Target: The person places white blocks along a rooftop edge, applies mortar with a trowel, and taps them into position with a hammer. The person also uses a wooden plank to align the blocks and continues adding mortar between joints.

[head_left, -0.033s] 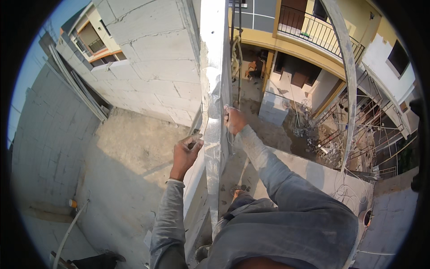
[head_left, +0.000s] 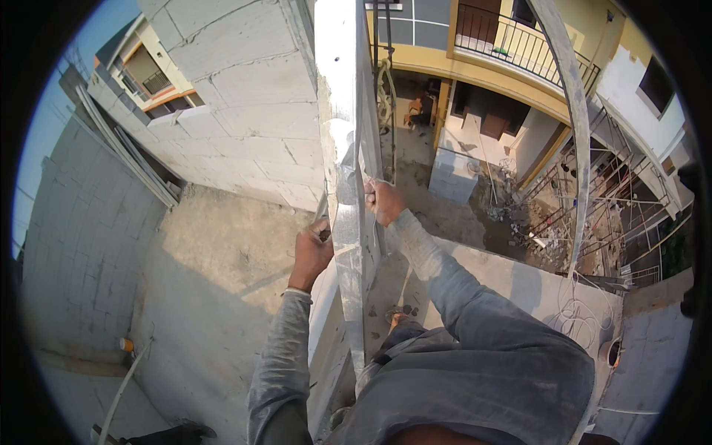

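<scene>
Wall top (head_left: 345, 222) btwn L hand (head_left: 314, 256) (left side) and R hand (head_left: 384, 200) (right side, farther up). Fingers curled on both; can't tell if clamped on anything. Poss. risks: item dropped to ground below (head_left: 415, 170), from loose pinch w/ fingertips half hidden; scraped knuckles, from working tight vs hard edges; lost balance, from overreaching.
</scene>
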